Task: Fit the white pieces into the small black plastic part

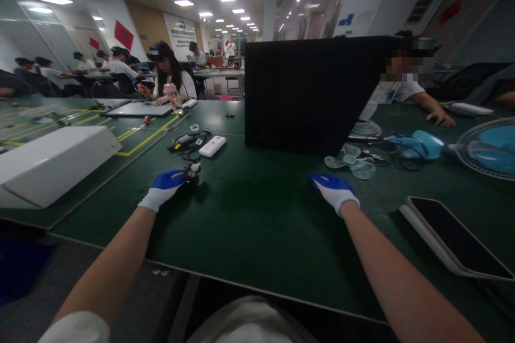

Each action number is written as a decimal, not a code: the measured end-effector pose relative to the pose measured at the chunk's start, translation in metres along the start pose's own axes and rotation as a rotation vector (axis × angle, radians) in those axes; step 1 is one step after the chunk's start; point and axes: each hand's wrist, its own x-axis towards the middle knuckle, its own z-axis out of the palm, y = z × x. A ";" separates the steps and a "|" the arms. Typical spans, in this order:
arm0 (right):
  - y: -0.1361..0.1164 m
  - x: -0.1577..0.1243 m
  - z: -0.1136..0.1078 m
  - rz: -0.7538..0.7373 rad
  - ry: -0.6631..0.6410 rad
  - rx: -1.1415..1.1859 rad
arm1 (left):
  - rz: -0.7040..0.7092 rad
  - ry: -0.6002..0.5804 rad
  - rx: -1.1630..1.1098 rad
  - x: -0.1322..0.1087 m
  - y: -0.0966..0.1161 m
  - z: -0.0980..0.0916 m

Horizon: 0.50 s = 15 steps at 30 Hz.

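Note:
My left hand (167, 186), in a blue and white glove, is closed on a small dark motor-like part (193, 171) with a whitish knob. It holds the part just above the green table, and the fingers partly cover it. My right hand (333, 191), gloved the same way, hovers over the table with its fingers stretched out to the left and nothing visible in it. Beyond it lies a clear three-bladed fan blade (351, 162). A white box-shaped device (212, 146) and a bundle of black cable (187, 141) rest beyond my left hand.
A tall black panel (298, 96) stands across the table. On the right are a fan grille (488, 147), a blue fan part (427, 144) and a tablet-like slab (454, 236). A long white box (60, 163) lies left. People sit opposite, one person's hand (440, 117) resting on the table.

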 end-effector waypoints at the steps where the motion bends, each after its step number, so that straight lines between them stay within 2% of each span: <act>1: 0.000 0.001 0.000 0.022 -0.009 0.009 | 0.005 -0.002 0.001 0.000 0.001 0.001; 5: 0.000 0.003 0.000 0.052 -0.024 0.013 | -0.028 0.017 0.033 0.000 0.006 0.001; 8: 0.002 0.004 0.001 0.043 -0.013 0.021 | -0.027 0.067 0.166 -0.001 0.010 -0.003; 12: 0.005 0.006 0.003 0.045 -0.020 0.036 | 0.110 0.124 0.406 -0.005 0.025 -0.012; 15: 0.008 0.007 0.004 0.052 -0.011 0.046 | 0.237 0.180 0.492 -0.011 0.040 -0.017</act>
